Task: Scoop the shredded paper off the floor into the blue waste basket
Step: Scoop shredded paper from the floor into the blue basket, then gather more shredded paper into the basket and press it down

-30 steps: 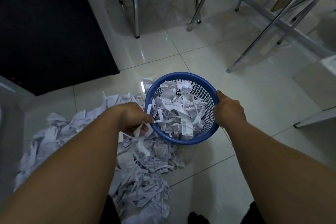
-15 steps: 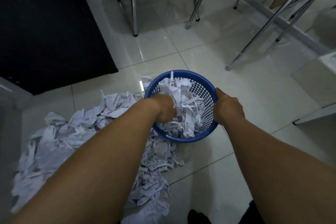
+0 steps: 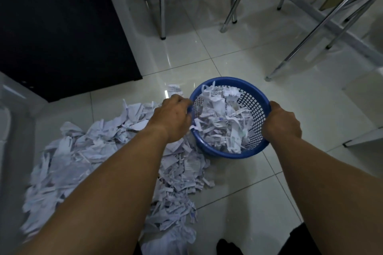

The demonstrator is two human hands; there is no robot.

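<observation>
Basket part filled; most paper lies on floor. Right hand fingers grip basket; left hand fingers curled, hold indeterminate

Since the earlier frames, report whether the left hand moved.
Yes: left hand withdrew leftward from inside the blue plastic mesh waste basket to its rim.

Bare tile lies open right of the basket; paper pile crowds its left; chair legs stand beyond.
</observation>
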